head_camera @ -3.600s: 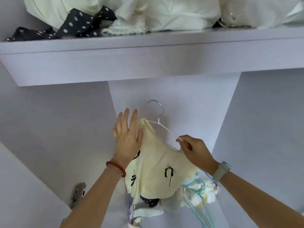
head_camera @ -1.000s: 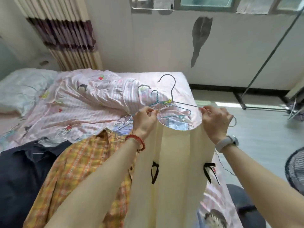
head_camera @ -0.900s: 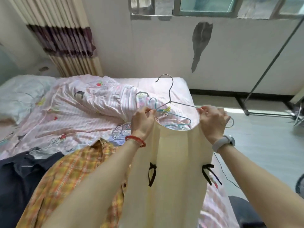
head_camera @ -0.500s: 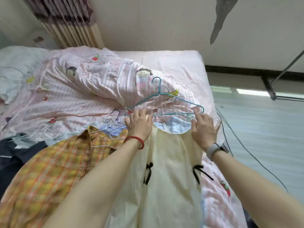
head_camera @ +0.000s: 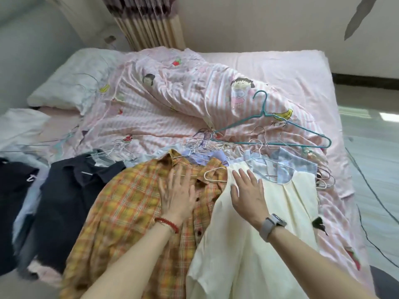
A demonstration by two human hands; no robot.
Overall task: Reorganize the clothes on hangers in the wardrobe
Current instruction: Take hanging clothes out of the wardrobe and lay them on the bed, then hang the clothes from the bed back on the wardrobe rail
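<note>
A cream dress [head_camera: 254, 244] with black bows lies flat on the bed, its neckline toward the far side. My right hand [head_camera: 248, 195] rests flat on its upper left part, fingers straight. My left hand [head_camera: 177, 195] lies flat on an orange plaid shirt [head_camera: 129, 212] beside the dress, near a white wire hanger [head_camera: 213, 175] sticking out of the collar. A teal hanger [head_camera: 269, 128] and several thin wire hangers [head_camera: 216, 143] lie tangled just beyond the garments. A dark navy shirt [head_camera: 64, 190] lies to the left.
A pink striped cartoon quilt [head_camera: 172, 100] is bunched across the bed, with a pale pillow [head_camera: 71, 80] at the far left. Light blue garments [head_camera: 291, 167] peek out above the dress. A black cable [head_camera: 371, 190] runs along the floor on the right. Curtains [head_camera: 146, 22] hang behind.
The cream dress came from the wardrobe to the bed and now lies flat. Both hands let go of its shoulders and spread flat, the left one shifting onto the plaid shirt.
</note>
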